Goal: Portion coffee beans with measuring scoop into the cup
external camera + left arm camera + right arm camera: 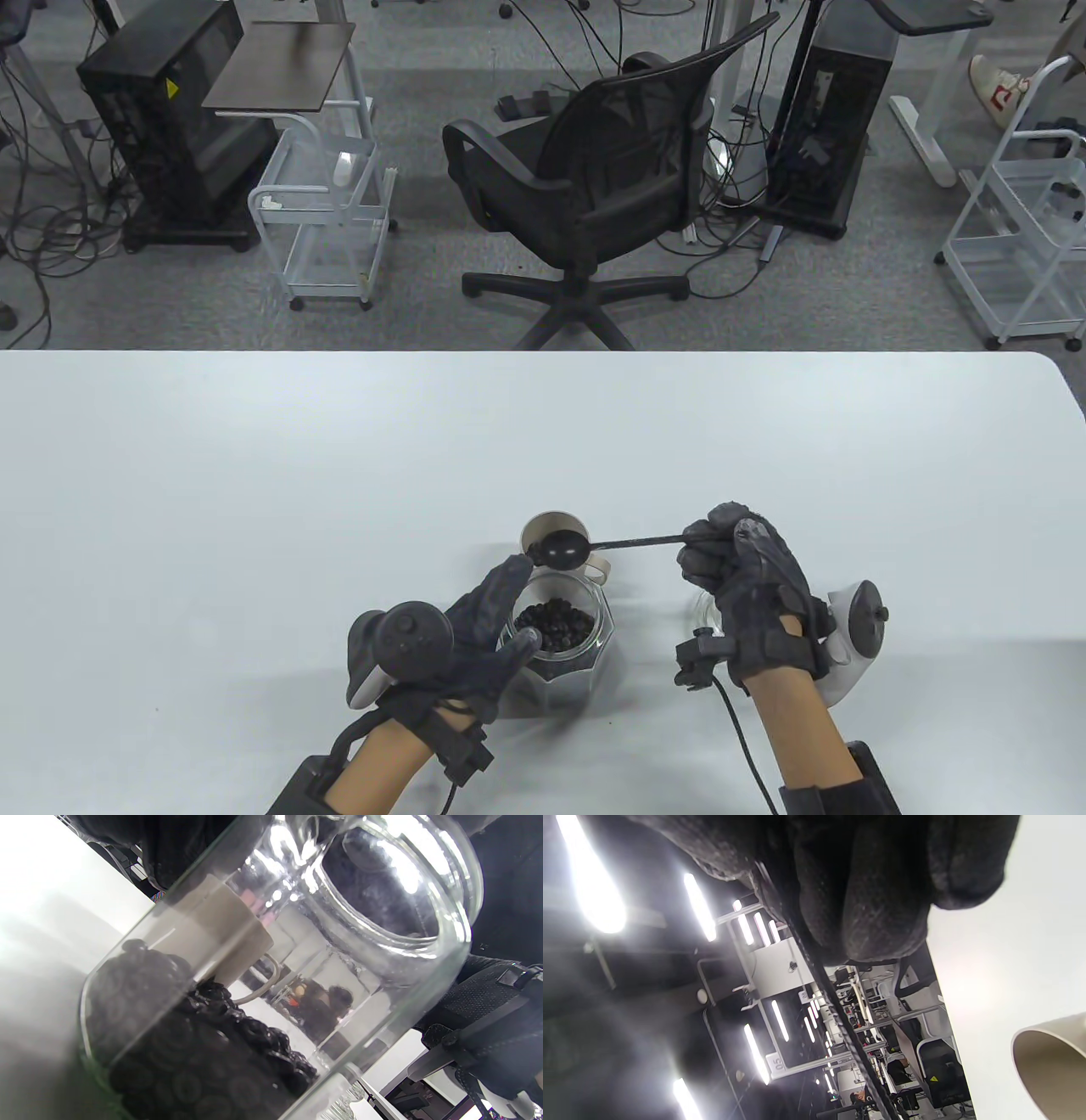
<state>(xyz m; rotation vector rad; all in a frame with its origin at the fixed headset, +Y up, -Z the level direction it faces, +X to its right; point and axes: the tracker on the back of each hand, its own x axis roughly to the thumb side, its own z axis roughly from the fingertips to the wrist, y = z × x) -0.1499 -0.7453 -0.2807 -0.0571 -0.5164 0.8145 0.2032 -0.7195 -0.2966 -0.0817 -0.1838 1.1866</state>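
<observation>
A clear glass jar (562, 649) holding dark coffee beans (555, 626) stands near the table's front. My left hand (484, 628) grips its left side, fingers curled around the glass (382, 942). Just behind the jar stands a beige cup (550, 533) with a handle, also seen in the right wrist view (1052, 1065). My right hand (730, 552) grips the thin handle of a black measuring scoop (562, 548); the scoop's bowl hangs over the cup's front rim. In the right wrist view the handle (835, 1001) runs down from my gloved fingers (878, 899). Whether the scoop holds beans is hidden.
A small clear glass object (706, 613) sits on the table under my right wrist. The white table (254, 475) stretches wide to the left and back. Beyond its far edge stand an office chair (602, 187), wire carts and computer towers.
</observation>
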